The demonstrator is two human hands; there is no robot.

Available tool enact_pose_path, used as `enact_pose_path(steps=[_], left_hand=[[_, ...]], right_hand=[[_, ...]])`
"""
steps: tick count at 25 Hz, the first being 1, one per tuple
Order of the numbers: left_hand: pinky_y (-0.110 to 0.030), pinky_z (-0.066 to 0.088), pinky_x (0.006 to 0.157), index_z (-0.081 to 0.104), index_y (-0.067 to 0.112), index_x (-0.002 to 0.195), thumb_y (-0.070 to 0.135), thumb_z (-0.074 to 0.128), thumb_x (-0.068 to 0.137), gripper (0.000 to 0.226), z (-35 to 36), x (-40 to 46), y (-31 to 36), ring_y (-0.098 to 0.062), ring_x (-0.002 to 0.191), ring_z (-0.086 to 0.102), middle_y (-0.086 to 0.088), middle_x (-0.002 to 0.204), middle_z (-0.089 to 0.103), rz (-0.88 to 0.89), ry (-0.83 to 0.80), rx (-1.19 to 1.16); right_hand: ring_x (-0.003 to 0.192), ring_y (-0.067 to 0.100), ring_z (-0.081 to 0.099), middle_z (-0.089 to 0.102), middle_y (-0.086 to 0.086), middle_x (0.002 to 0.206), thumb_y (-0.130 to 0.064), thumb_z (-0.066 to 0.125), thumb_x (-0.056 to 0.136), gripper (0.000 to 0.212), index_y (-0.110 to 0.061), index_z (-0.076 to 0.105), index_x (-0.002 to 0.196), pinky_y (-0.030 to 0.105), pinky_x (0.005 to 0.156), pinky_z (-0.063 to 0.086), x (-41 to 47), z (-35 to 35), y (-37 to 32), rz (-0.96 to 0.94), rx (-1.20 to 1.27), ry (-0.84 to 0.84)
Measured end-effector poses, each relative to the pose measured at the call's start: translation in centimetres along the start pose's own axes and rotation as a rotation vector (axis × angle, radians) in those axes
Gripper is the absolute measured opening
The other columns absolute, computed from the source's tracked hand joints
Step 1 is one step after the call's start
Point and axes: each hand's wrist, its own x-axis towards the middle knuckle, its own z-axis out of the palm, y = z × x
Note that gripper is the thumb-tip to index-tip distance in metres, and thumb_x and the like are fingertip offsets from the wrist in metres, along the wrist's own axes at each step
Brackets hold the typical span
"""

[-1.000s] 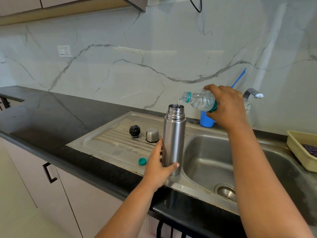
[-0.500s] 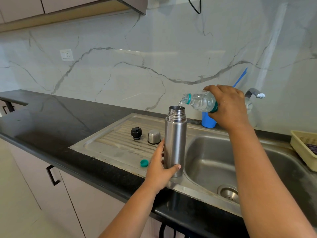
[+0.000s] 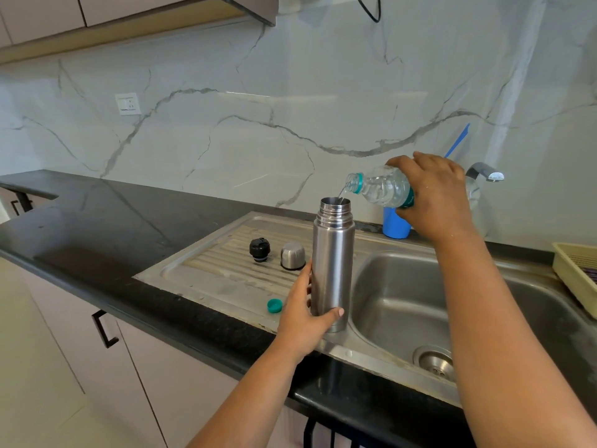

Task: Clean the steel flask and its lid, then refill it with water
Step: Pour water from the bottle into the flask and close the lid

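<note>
While water runs in a thin stream from the tilted plastic bottle (image 3: 382, 188) into its open mouth, the steel flask (image 3: 332, 263) stands upright at the middle of the frame, on the sink's draining board (image 3: 213, 270) just beside the basin (image 3: 397, 305). Its smooth, rigid wall is probably slippery when wet, and it should grow heavier as it fills, so low on the body is the sensible hold. That is where the left hand (image 3: 303, 313) wraps it, thumb across the front. At the right of the frame the right hand (image 3: 429, 195) grips the soft, thin bottle by its base end. Left of the flask on the ribbed board lie the black stopper (image 3: 259, 249), the steel lid (image 3: 292, 255) and the bottle's green cap (image 3: 274, 305). Around the sink runs a dark counter (image 3: 97, 227), backed by a marble-patterned wall (image 3: 258, 108), with a tap (image 3: 484, 172) at the far right.
</note>
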Motion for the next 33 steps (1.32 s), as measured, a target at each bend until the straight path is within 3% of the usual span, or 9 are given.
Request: enact_pose_path(steps=[6, 14, 24, 28, 33], left_hand=[[-0.02, 0.037, 0.096, 0.018, 0.05, 0.146, 0.016, 0.079, 0.08, 0.096, 0.0, 0.1, -0.2, 0.003, 0.116, 0.04, 0.025, 0.131, 0.037, 0.002, 0.0, -0.003], [-0.008, 0.037, 0.085, 0.02, 0.053, 0.142, 0.016, 0.079, 0.08, 0.094, 0.0, 0.2, -0.2, 0.01, 0.106, 0.043, 0.031, 0.124, 0.037, -0.002, 0.001, -0.01], [-0.016, 0.037, 0.093, 0.02, 0.044, 0.151, 0.02, 0.08, 0.079, 0.096, 0.0, 0.2, -0.5, 0.006, 0.115, 0.043, 0.021, 0.139, 0.04, 0.001, -0.012, -0.008], [-0.025, 0.038, 0.098, 0.02, 0.046, 0.15, 0.021, 0.08, 0.079, 0.097, 0.0, 0.2, -0.5, 0.002, 0.121, 0.041, 0.021, 0.139, 0.04, 0.005, -0.01, 0.0], [-0.025, 0.037, 0.099, 0.02, 0.049, 0.147, 0.019, 0.08, 0.08, 0.095, 0.0, 0.2, -0.5, 0.001, 0.12, 0.041, 0.024, 0.134, 0.039, 0.011, -0.014, 0.002]], right_hand=[[0.12, 0.032, 0.048, 0.059, 0.007, 0.114, -0.012, 0.083, 0.062, 0.072, -0.023, 0.053, 0.126, 0.052, 0.104, 0.03, 0.0, 0.2, -0.2, -0.001, -0.015, -0.005], [0.116, 0.03, 0.048, 0.058, 0.006, 0.111, -0.012, 0.083, 0.062, 0.071, -0.024, 0.054, 0.125, 0.051, 0.101, 0.03, 0.0, 0.5, -0.4, -0.014, -0.026, 0.011], [0.111, 0.029, 0.048, 0.057, 0.005, 0.105, -0.008, 0.083, 0.061, 0.069, -0.024, 0.056, 0.122, 0.05, 0.099, 0.031, 0.1, 0.1, 0.4, -0.016, -0.054, 0.068], [0.111, 0.03, 0.047, 0.055, 0.007, 0.106, -0.009, 0.083, 0.061, 0.07, -0.023, 0.056, 0.123, 0.049, 0.098, 0.032, 0.0, -0.1, 0.9, 0.003, -0.061, 0.066], [0.109, 0.032, 0.047, 0.054, 0.009, 0.105, -0.008, 0.083, 0.061, 0.07, -0.022, 0.057, 0.124, 0.051, 0.098, 0.032, 0.0, -0.4, 1.0, 0.005, -0.065, 0.092]])
